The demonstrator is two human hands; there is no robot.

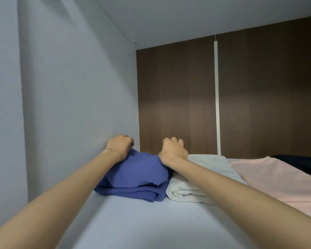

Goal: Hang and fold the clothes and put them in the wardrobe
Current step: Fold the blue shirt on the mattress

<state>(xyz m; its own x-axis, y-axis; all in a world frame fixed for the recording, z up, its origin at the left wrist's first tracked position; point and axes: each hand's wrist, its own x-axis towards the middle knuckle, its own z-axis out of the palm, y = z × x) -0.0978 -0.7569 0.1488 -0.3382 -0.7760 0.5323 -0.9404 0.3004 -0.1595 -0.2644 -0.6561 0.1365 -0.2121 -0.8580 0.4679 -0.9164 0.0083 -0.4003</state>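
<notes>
A folded blue garment [136, 178] lies on the pale wardrobe shelf [126, 221], close to the left side wall. My left hand [119, 145] rests on its far left top with curled fingers. My right hand [172, 149] sits on its far right top, fingers curled too. Whether either hand grips cloth is hidden behind the hands. A folded white garment [192, 191] lies directly right of the blue one, touching it, under my right forearm.
A folded pink garment [276, 180] lies right of the white one, and a dark garment [302, 161] sits behind it. The brown back panel [178, 105] with a white vertical strip [217, 96] closes the shelf. The grey side wall [70, 105] stands left.
</notes>
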